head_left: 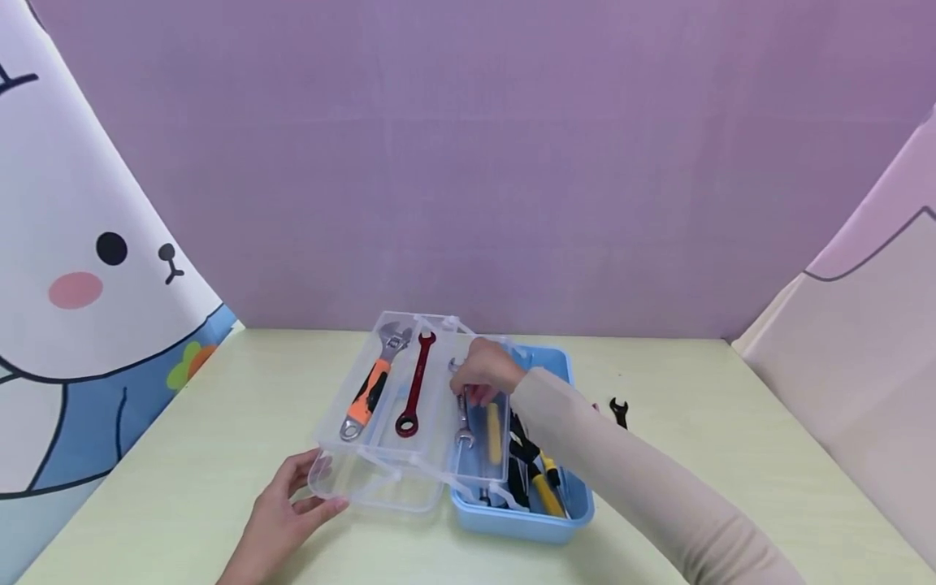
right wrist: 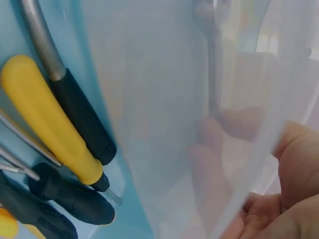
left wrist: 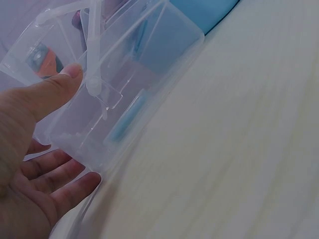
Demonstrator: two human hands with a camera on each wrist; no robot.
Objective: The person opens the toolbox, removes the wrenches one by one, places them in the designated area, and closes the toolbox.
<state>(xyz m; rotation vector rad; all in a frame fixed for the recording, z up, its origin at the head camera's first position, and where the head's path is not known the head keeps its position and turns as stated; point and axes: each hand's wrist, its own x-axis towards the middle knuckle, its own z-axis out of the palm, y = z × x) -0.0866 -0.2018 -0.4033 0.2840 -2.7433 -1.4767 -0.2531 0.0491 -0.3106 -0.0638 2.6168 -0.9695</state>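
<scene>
My right hand (head_left: 488, 370) is clamped on a silver wrench (head_left: 464, 418), thumb and fingers pinching its shaft; through the cloudy plastic in the right wrist view I make out that pinch. The wrench lies upright in the frame in the right-hand part of the clear plastic case (head_left: 395, 491), which reaches over the blue box (head_left: 522, 528) on the bench (head_left: 695, 455).

I judge the wrench to be rigid, hard to damage and dense for its size, with a smooth finish that could turn between two fingertips. The middle of the shaft looks like the sensible hold, since the weight should balance there; near one end I would expect the other to droop.

My left hand (head_left: 278, 508) is clamped on the case at its near left corner, thumb on one side and fingers on the other. The plastic looks light, slick and somewhat bendy, so I would grip a corner or rim and avoid squeezing a thin wall. To the left, the case carries an orange-handled adjustable wrench (head_left: 374, 382), probably its heaviest piece, and a slimmer red wrench (head_left: 417, 382). The orange handle looks grippier than bare metal.
</scene>
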